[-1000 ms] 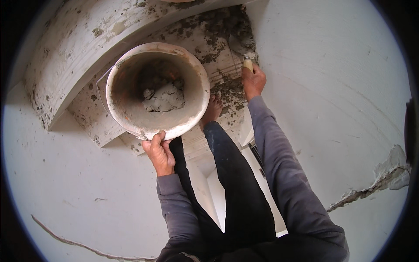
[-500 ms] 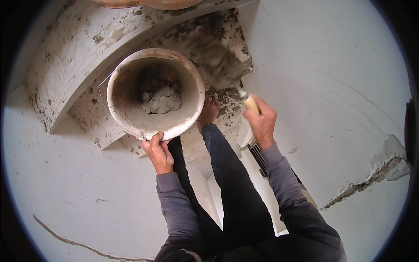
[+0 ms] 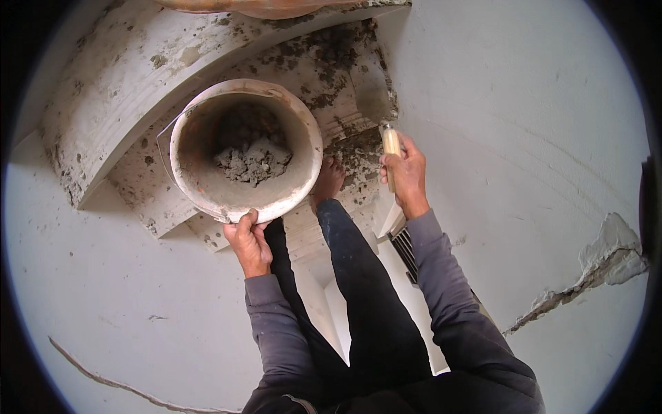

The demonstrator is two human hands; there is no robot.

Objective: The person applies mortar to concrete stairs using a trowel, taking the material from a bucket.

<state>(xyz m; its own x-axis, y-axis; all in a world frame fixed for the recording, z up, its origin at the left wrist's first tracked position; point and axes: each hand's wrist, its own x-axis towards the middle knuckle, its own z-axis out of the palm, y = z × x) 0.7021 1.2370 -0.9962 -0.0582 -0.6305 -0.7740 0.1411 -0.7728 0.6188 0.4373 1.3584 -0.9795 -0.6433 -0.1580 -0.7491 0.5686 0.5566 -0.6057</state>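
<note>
My left hand (image 3: 249, 241) grips the near rim of a round, mortar-smeared bucket (image 3: 312, 155), thumb over the edge. The bucket is tilted so its mouth faces me, and lumpy grey mortar (image 3: 254, 163) lies inside. To its right, my right hand (image 3: 405, 169) is closed round the pale wooden handle of a trowel (image 3: 391, 143). Its grey blade points away from me beside the wall and blends with the stained step behind, so its outline is hard to make out.
Mortar-spattered curved steps (image 3: 131, 148) lie under and beyond the bucket. My bare foot (image 3: 329, 178) stands on a step just right of it. An orange rounded object (image 3: 255, 7) shows at the far edge. The right-hand wall (image 3: 510, 138) has a broken crack (image 3: 586, 283).
The trowel has swung from a blurred leftward slant to a more upright angle, my right hand shifting slightly left. The mortar in the bucket looks rougher; my left hand stays on the rim.
</note>
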